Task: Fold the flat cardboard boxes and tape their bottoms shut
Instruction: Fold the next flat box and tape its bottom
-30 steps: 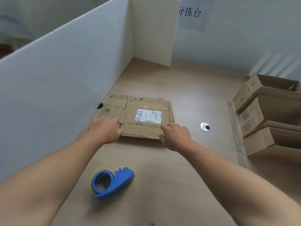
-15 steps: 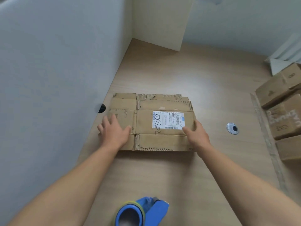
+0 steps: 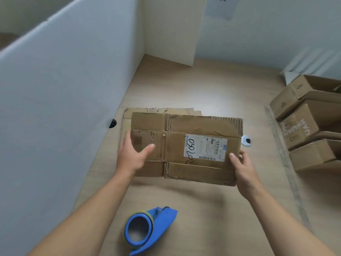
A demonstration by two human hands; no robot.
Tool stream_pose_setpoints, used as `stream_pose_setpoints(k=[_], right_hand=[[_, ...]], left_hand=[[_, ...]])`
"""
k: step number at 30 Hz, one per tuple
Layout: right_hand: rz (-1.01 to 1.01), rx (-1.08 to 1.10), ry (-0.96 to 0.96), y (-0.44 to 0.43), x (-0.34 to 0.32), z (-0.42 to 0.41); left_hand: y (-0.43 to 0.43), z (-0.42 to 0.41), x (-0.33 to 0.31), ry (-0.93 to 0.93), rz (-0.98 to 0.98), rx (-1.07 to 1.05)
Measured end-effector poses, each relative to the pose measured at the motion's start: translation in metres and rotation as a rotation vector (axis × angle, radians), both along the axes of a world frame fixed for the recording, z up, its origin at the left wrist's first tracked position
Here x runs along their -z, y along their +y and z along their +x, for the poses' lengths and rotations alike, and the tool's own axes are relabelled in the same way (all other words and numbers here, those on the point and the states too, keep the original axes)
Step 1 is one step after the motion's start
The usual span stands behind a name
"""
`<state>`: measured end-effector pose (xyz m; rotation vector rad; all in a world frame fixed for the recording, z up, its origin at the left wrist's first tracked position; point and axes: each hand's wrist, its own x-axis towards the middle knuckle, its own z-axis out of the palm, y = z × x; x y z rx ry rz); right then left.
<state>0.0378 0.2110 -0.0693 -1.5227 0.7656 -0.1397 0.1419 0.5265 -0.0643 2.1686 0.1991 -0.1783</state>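
Note:
A flat brown cardboard box [image 3: 191, 126] with a white shipping label is lifted off the table and shifted right. My left hand [image 3: 132, 156] grips its left edge, thumb on top. My right hand [image 3: 241, 167] grips its right edge, thumb on the top face near the label. Another flat cardboard box [image 3: 140, 110] lies on the table beneath, showing at the far and left sides. A blue tape dispenser [image 3: 147, 228] lies on the table near me, between my forearms.
White partition boards [image 3: 64, 89] wall off the left side and far corner. Several folded cardboard boxes [image 3: 304, 126] are stacked at the right. A round cable grommet [image 3: 246, 140] sits in the wooden table [image 3: 203, 85] just right of the lifted box.
Both hands moved from pressing on the stack to gripping the top flat box at its two side edges. That box has risen and shifted right, uncovering the flat box beneath.

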Motion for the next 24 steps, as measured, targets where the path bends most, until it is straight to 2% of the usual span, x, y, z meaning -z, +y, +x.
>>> stream_pose_setpoints(k=[7,14,19,21,24], right_hand=[[0.037,0.057,-0.084,-0.053,-0.034,-0.097],[0.036,0.048,-0.188,-0.076,-0.039,-0.183],[0.093,0.06,-0.185,-0.093,-0.029,-0.231],[0.085,0.017,-0.199,-0.099,-0.029,-0.246],[0.016,-0.107,-0.183,-0.103,-0.024,-0.267]], left_hand=[[-0.046,-0.082,-0.044,-0.088,-0.303,0.095],[-0.109,-0.164,-0.05,-0.071,-0.411,0.34],[-0.129,-0.197,-0.047,-0.041,-0.433,0.405],[-0.129,-0.208,-0.046,-0.018,-0.397,0.441],[-0.123,-0.23,-0.042,0.055,-0.506,0.441]])
